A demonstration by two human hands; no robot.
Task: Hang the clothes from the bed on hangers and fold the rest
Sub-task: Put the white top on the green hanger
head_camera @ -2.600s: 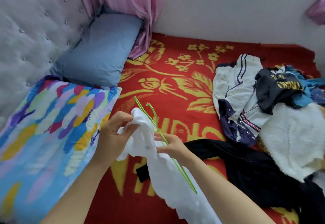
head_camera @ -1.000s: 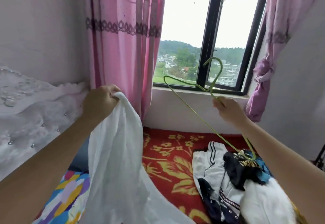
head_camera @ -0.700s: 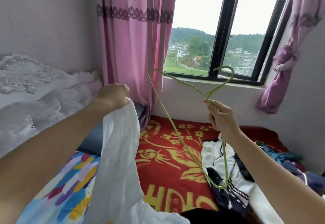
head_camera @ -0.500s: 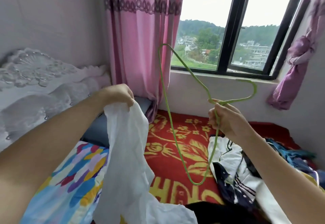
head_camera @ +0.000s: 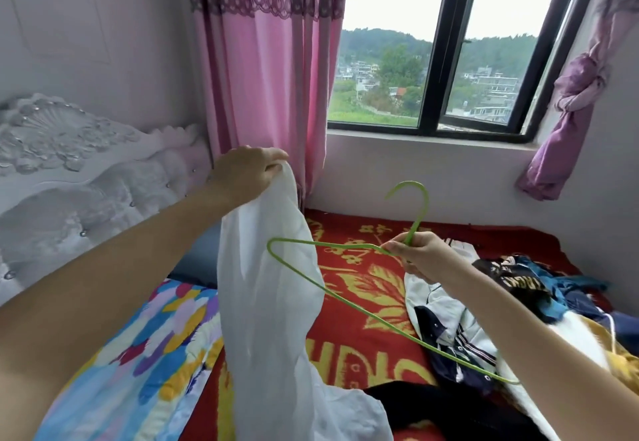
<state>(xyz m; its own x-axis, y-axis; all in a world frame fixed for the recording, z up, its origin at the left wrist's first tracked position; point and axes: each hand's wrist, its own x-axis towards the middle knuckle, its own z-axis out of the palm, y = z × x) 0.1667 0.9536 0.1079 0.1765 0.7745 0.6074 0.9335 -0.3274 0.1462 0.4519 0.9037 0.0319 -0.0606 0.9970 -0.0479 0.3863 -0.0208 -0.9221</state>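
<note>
My left hand point(head_camera: 247, 172) grips the top of a white garment point(head_camera: 273, 295) and holds it up, so it hangs down to the red bed cover point(head_camera: 359, 288). My right hand point(head_camera: 420, 255) pinches a thin green hanger point(head_camera: 325, 286) at the base of its hook. The hook points up and the hanger's left corner lies in front of the white cloth. A pile of clothes point(head_camera: 511, 302) lies on the bed at the right: a white-and-navy jacket, a dark shirt, blue pieces. A black garment point(head_camera: 446, 409) lies at the lower middle.
A multicoloured pillow point(head_camera: 131, 354) and a blue pillow point(head_camera: 197, 260) lie at the left by the white tufted headboard point(head_camera: 69, 177). A pink curtain point(head_camera: 269, 70) hangs behind my left hand. The window point(head_camera: 439, 43) and a knotted purple curtain point(head_camera: 567, 108) are at the back.
The white garment and hanger were lifted off the bed and pulled apart. In the last half second my right hand turned the hanger from upright to nearly level, its left corner now against the cloth.
</note>
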